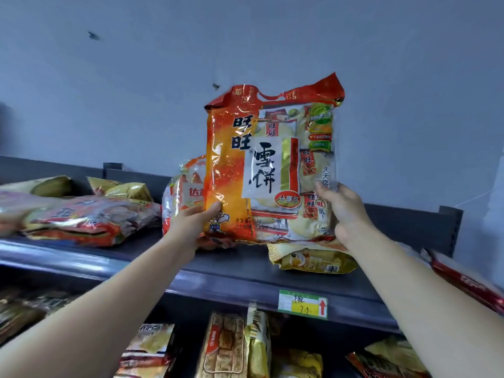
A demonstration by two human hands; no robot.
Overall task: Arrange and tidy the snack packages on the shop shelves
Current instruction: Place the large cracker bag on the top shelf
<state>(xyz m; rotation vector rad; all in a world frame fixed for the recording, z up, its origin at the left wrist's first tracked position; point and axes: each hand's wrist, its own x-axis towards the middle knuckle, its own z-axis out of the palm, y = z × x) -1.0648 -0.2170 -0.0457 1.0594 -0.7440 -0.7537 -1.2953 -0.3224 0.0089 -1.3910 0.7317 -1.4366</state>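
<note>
A grey wall [245, 36] fills the upper view. Below it runs the dark top shelf [152, 255], bare along its front lip and behind the bag toward the right end. The big red-and-orange rice-cracker bag [270, 165] stands upright above the shelf, long axis vertical, handle end up, print facing the camera. Whether its bottom edge touches the yellow pack [311, 260] beneath, I cannot tell. A flat red bag [90, 219] lies blurred at the left. An orange pack [182, 192] is half hidden behind the big bag. The left grip [191, 222] clasps its lower left edge, the right grip [346, 211] its lower right. A price tag [302, 305] hangs on the lip.
</note>
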